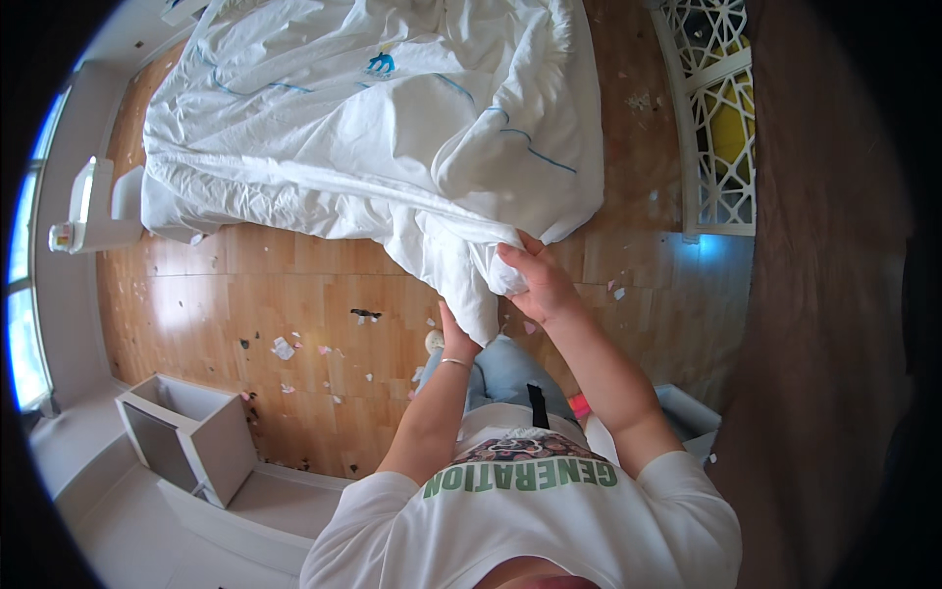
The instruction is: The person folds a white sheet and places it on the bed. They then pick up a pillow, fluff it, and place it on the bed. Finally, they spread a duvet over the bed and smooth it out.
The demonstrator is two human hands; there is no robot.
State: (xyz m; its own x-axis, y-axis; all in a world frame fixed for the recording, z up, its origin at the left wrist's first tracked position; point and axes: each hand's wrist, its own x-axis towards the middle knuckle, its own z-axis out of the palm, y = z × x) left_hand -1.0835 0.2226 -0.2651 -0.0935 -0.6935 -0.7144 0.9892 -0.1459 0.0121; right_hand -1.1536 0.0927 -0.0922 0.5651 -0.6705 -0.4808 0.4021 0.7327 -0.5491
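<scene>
A white duvet (383,140) with thin blue lines and a small blue emblem lies rumpled over the bed, its near corner pulled out toward my body. My right hand (541,278) grips a bunched part of its edge, thumb on top, above the floor. Lower and to the left, my left hand (458,333), with a bracelet at the wrist, holds the hanging corner from behind; the cloth hides most of its fingers. Folds run across the duvet from the corner toward the far left side of the bed.
Paper scraps (282,348) and dark bits litter the wooden floor (309,294). A white cabinet (199,434) stands at lower left. A white lattice panel (717,140) is on the right. Behind me at right sits a light box (688,420). Windows (26,294) line the left.
</scene>
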